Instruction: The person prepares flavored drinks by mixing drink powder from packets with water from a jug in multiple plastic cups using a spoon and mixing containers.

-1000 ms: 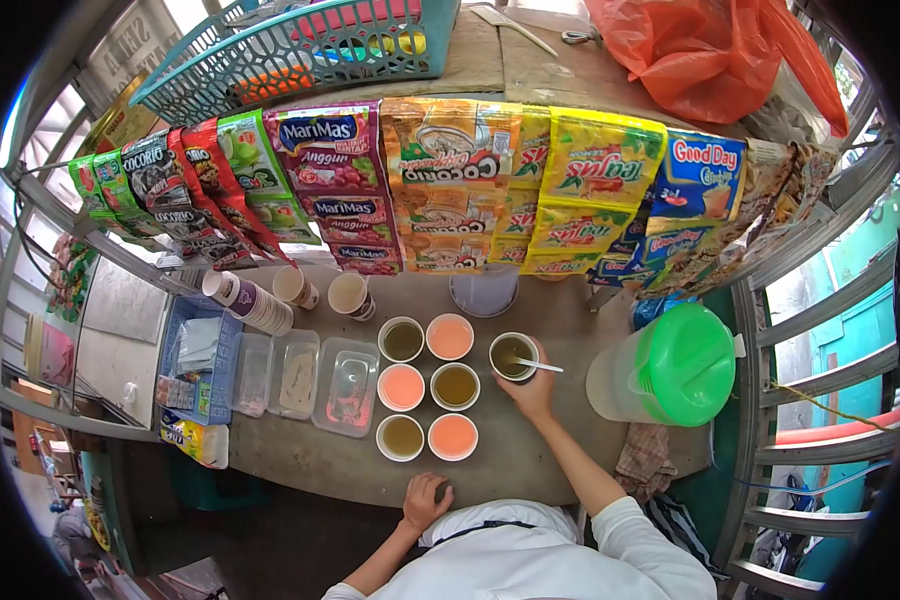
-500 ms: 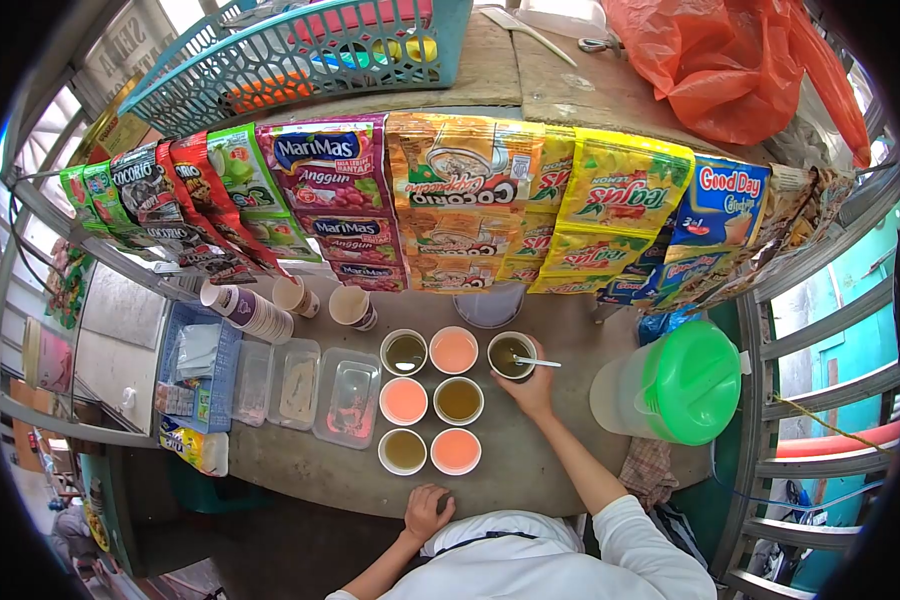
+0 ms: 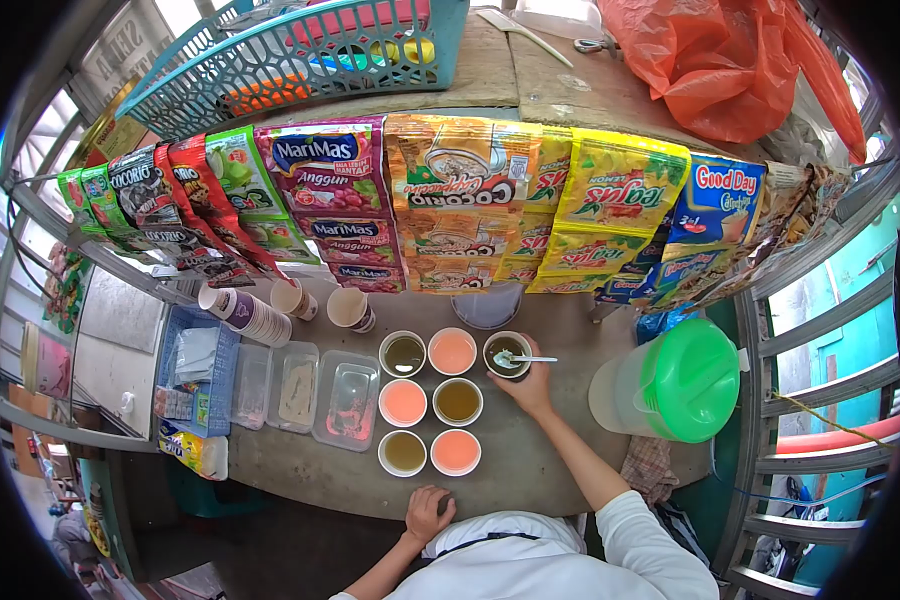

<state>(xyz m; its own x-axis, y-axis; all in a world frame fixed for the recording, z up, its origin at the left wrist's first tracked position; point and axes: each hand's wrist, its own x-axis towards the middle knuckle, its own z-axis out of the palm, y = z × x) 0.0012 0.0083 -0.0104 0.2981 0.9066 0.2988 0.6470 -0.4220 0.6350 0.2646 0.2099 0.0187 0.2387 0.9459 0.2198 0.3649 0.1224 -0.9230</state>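
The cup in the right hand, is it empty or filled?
Filled, at least partly: dark liquid shows inside the cup, below its rim. Exact level: cannot tell.

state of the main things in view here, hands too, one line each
Six grouped cups: uncovered, drink inside
Held cup: uncovered, dark drink inside
Spoon: in held cup, handle over rim
Right hand: gripping held cup
Left hand: resting at the counter, fingers bent
Stacked cups: nested
Clear containers: open
Pitcher: closed, green lid on
Sachets: hanging in strips
Red bag: crumpled

Four olive drinks (image 3: pixel 458 401), three pink drinks (image 3: pixel 403 403), three plastic tubs (image 3: pixel 251 385).
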